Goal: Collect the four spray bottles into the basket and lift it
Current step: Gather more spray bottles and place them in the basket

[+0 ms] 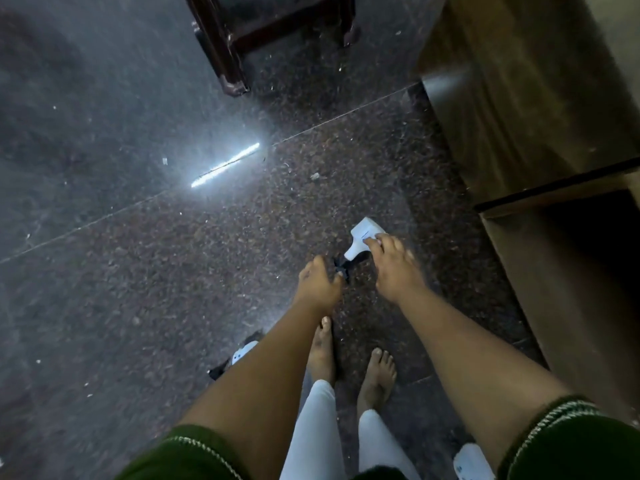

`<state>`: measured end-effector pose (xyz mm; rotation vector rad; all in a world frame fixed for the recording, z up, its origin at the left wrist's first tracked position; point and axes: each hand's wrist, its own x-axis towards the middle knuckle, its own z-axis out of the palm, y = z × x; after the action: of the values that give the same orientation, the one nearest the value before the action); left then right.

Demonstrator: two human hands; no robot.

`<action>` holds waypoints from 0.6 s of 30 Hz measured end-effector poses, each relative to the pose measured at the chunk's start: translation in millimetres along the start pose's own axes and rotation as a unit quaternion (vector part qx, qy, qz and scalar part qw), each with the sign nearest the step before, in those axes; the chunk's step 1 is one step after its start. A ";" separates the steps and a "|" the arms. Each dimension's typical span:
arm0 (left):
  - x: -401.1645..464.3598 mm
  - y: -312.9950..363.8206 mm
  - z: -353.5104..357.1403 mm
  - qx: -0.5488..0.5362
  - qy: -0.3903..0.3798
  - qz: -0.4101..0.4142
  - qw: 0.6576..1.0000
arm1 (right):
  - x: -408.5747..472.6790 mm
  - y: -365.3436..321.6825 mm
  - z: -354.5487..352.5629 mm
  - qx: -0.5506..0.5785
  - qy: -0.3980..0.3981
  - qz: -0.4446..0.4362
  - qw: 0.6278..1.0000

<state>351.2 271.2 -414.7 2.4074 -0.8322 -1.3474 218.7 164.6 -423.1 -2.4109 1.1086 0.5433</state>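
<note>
A white spray bottle [362, 237] with a black trigger head lies low over the speckled floor, just ahead of my bare feet. My right hand [393, 268] covers its neck, fingers curled over the white body. My left hand [318, 284] pinches the black head from the left. A second white spray bottle [242, 353] lies on the floor, half hidden behind my left forearm. The white body of a third spray bottle [471, 462] shows at the bottom edge under my right sleeve. No basket is in view.
A wooden cabinet [540, 109] with an open lower shelf runs along the right. Dark wooden furniture legs [225, 53] stand at the far middle. A bright light reflection [225, 165] streaks the polished stone floor, which stretches away to the left.
</note>
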 end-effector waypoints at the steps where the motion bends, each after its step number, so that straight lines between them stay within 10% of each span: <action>1: 16.2 -3.9 5.3 0.003 -0.005 0.001 1.000 | 12.2 4.3 10.6 -0.015 -0.005 -0.006 1.000; 18: 182.7 -27.9 45.3 0.037 -0.032 0.050 0.998 | 164.2 47.5 117.3 -0.253 -0.109 -0.131 0.952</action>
<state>397.1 187.3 -579.2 2.3520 -1.0223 -1.3856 261.0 98.5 -615.0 -2.7743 0.5900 1.0779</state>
